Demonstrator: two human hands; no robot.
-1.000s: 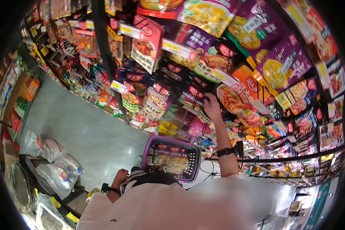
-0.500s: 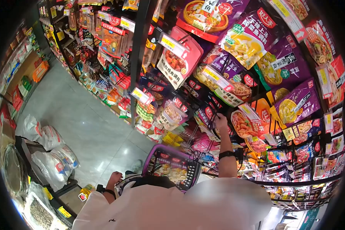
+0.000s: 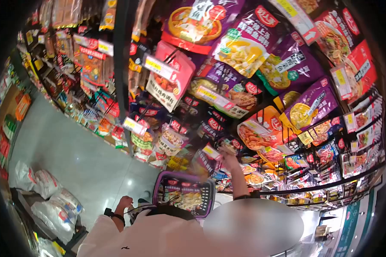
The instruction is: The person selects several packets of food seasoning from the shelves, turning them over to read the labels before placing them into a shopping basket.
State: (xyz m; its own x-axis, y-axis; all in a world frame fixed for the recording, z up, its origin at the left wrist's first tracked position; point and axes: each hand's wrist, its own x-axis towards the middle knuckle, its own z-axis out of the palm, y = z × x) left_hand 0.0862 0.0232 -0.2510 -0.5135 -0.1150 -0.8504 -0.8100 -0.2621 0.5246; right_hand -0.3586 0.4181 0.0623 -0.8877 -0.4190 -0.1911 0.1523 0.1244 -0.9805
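Observation:
My right hand, slightly smeared by motion, reaches to the lower hooks of the rack with its fingers closed at the top of a dark seasoning packet. That packet is blurred and partly behind a price tag. Low at my left side, my left hand hangs with loosely curled fingers and nothing visible in it. A purple shopping basket stands in front of my body, with several seasoning packets inside. Just above my right hand hang more dark packets.
Purple fish-seasoning packets and a pink packet hang from metal hooks with price tags. A dark upright post divides the rack. White plastic sacks lie at the left, beside the grey floor.
My right hand has moved left and down with the packet, closer to the basket. The view has shifted, so the shelves appear further left. My left hand stays low at my side.

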